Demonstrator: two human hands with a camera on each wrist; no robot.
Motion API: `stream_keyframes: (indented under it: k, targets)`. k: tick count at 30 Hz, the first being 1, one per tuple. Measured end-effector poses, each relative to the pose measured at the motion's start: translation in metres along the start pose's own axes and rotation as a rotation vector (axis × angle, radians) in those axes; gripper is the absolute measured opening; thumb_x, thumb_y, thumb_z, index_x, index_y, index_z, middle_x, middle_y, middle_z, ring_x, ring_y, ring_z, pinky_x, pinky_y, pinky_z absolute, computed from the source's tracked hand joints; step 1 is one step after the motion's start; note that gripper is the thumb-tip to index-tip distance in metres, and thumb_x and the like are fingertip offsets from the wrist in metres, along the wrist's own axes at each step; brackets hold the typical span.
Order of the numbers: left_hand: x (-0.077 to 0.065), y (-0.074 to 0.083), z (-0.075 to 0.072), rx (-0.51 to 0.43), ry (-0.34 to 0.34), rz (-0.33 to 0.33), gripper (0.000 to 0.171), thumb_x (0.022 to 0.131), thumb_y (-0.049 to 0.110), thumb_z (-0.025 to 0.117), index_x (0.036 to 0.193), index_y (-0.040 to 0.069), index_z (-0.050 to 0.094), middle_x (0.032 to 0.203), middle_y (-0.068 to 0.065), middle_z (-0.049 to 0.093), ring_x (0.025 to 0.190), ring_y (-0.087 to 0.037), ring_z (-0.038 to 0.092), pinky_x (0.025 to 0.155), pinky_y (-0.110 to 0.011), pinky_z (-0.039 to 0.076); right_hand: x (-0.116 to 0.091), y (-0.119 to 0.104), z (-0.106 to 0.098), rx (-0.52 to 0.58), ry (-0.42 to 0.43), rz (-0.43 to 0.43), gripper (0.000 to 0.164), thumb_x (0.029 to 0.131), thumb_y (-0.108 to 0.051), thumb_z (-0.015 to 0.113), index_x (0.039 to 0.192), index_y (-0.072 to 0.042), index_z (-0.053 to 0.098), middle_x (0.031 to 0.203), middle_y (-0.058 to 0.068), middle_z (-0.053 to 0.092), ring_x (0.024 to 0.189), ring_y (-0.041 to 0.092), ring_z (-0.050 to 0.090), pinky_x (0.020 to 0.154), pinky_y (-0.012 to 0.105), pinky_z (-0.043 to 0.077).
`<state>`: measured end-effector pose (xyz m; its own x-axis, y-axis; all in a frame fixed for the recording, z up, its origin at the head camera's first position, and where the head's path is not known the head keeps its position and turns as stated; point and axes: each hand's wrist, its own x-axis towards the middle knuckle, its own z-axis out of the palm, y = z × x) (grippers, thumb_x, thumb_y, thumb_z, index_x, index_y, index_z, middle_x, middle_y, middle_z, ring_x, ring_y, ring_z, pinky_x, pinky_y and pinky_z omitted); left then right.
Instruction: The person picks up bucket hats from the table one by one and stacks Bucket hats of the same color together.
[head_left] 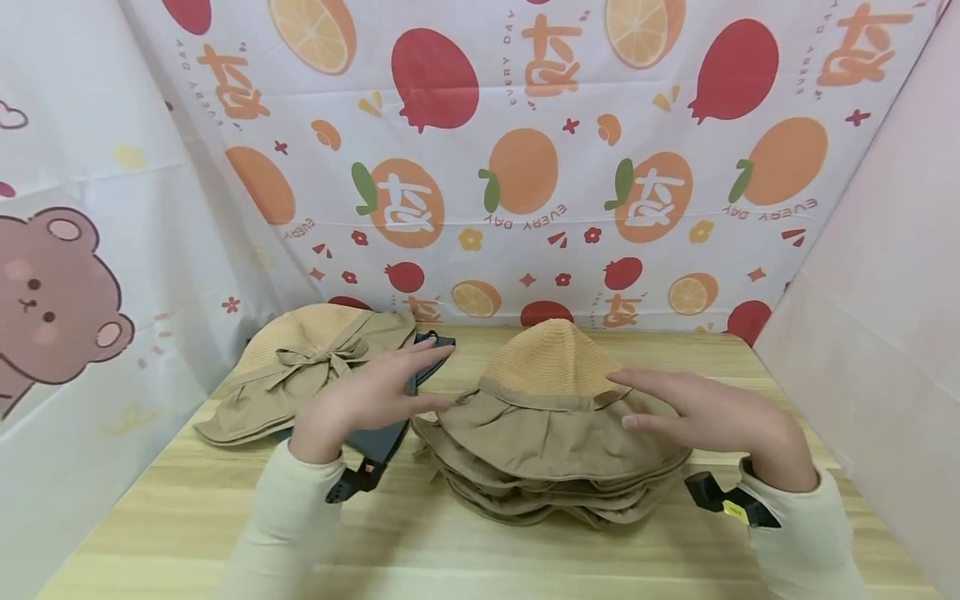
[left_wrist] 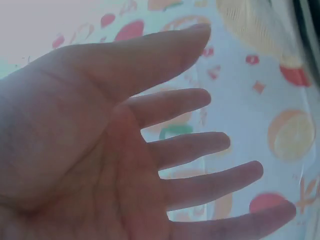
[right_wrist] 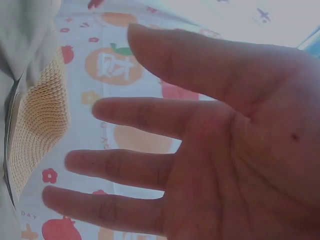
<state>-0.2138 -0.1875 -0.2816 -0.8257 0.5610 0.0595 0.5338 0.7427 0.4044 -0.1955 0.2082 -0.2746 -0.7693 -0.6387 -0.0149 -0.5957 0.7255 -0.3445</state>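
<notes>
A stack of several sun hats (head_left: pixel 551 437) with straw crowns and khaki cloth brims stands in the middle of the table. My left hand (head_left: pixel 375 393) is at its left side, fingers straight and spread, the fingertips overlapping the brim's edge in the head view. On the opposite side my right hand (head_left: pixel 708 410) has its fingers extended toward the crown. Both palms, the left hand (left_wrist: pixel 120 135) and the right hand (right_wrist: pixel 200 145), show bare in the wrist views. Another straw-and-khaki hat (head_left: pixel 300 358) with a cloth bow lies at the left, partly behind my left hand.
Dark blue flat material (head_left: pixel 378 440) shows beneath the left hat and beside it. The light wooden table (head_left: pixel 465 558) ends at a fruit-printed curtain (head_left: pixel 465 183) behind. A bear-printed curtain (head_left: pixel 60 292) bounds the left, and a pale curtain (head_left: pixel 885 333) the right.
</notes>
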Motion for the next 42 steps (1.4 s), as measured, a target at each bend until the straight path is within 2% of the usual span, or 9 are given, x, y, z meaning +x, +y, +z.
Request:
stream_keyframes:
  k: [4, 11, 15, 18, 24, 29, 35, 38, 42]
  targets:
    - [-0.015, -0.015, -0.015, 0.013, 0.037, -0.016, 0.068, 0.09, 0.03, 0.065, 0.147, 0.007, 0.037, 0.15, -0.02, 0.032, 0.135, -0.034, 0.03, 0.104, -0.054, 0.032, -0.004, 0.0, 0.0, 0.01, -0.017, -0.001, 0.068, 0.093, -0.058, 0.046, 0.146, -0.017, 0.041, 0.144, 0.0, 0.044, 0.13, 0.019, 0.04, 0.104, 0.048, 0.036]
    - [-0.043, -0.047, -0.043, -0.001, 0.102, -0.119, 0.074, 0.09, 0.043, 0.063, 0.147, 0.005, 0.035, 0.145, -0.02, 0.039, 0.125, -0.039, 0.042, 0.097, -0.057, 0.038, -0.013, 0.001, -0.003, 0.01, -0.006, -0.008, 0.066, 0.094, -0.056, 0.046, 0.147, -0.018, 0.039, 0.145, -0.003, 0.043, 0.13, 0.018, 0.04, 0.103, 0.049, 0.037]
    - [-0.053, -0.069, -0.052, 0.035, 0.143, -0.155, 0.076, 0.088, 0.041, 0.065, 0.146, 0.001, 0.035, 0.144, -0.024, 0.039, 0.119, -0.045, 0.046, 0.094, -0.06, 0.04, -0.017, 0.002, -0.004, 0.022, 0.003, 0.003, 0.064, 0.094, -0.053, 0.048, 0.147, -0.018, 0.039, 0.144, -0.004, 0.043, 0.13, 0.017, 0.04, 0.103, 0.048, 0.037]
    - [-0.06, -0.084, -0.057, 0.034, 0.152, -0.216, 0.079, 0.088, 0.044, 0.064, 0.147, 0.001, 0.034, 0.144, -0.026, 0.036, 0.117, -0.047, 0.046, 0.092, -0.061, 0.04, -0.017, 0.001, -0.004, 0.03, 0.002, 0.02, 0.063, 0.094, -0.052, 0.049, 0.146, -0.018, 0.04, 0.144, -0.004, 0.043, 0.13, 0.015, 0.04, 0.103, 0.047, 0.037]
    - [-0.073, -0.114, -0.061, -0.009, 0.129, -0.309, 0.079, 0.091, 0.04, 0.062, 0.148, -0.004, 0.027, 0.14, -0.035, 0.034, 0.112, -0.047, 0.05, 0.092, -0.065, 0.037, -0.016, 0.002, -0.005, 0.035, -0.007, -0.019, 0.062, 0.096, -0.051, 0.047, 0.146, -0.015, 0.04, 0.144, 0.0, 0.044, 0.13, 0.019, 0.04, 0.102, 0.049, 0.038]
    - [-0.089, -0.149, -0.06, -0.015, 0.14, -0.344, 0.076, 0.092, 0.034, 0.061, 0.143, -0.012, 0.029, 0.137, -0.042, 0.031, 0.114, -0.059, 0.04, 0.09, -0.067, 0.036, -0.016, 0.003, -0.006, 0.036, -0.009, -0.028, 0.063, 0.096, -0.051, 0.047, 0.146, -0.013, 0.04, 0.143, 0.0, 0.045, 0.129, 0.019, 0.041, 0.102, 0.049, 0.038]
    - [-0.118, -0.191, -0.056, 0.015, 0.097, -0.493, 0.082, 0.092, 0.041, 0.059, 0.138, -0.019, 0.028, 0.13, -0.051, 0.028, 0.115, -0.063, 0.031, 0.091, -0.071, 0.032, -0.014, 0.004, -0.006, 0.03, -0.014, -0.029, 0.062, 0.096, -0.05, 0.048, 0.146, -0.014, 0.041, 0.143, 0.0, 0.045, 0.129, 0.018, 0.041, 0.102, 0.049, 0.038]
    - [-0.131, -0.204, -0.054, -0.03, 0.051, -0.562, 0.088, 0.092, 0.045, 0.058, 0.139, -0.02, 0.022, 0.129, -0.053, 0.023, 0.115, -0.064, 0.028, 0.089, -0.071, 0.033, -0.014, 0.004, -0.007, 0.028, -0.019, -0.026, 0.062, 0.096, -0.05, 0.048, 0.146, -0.014, 0.041, 0.143, 0.001, 0.045, 0.129, 0.018, 0.041, 0.102, 0.049, 0.038]
    - [-0.142, -0.212, -0.052, -0.169, -0.027, -0.653, 0.095, 0.092, 0.051, 0.053, 0.142, -0.019, 0.011, 0.136, -0.05, 0.012, 0.115, -0.064, 0.026, 0.082, -0.064, 0.044, -0.014, 0.004, -0.008, 0.039, -0.028, -0.018, 0.063, 0.095, -0.051, 0.048, 0.146, -0.015, 0.04, 0.144, 0.0, 0.045, 0.129, 0.019, 0.041, 0.102, 0.049, 0.038]
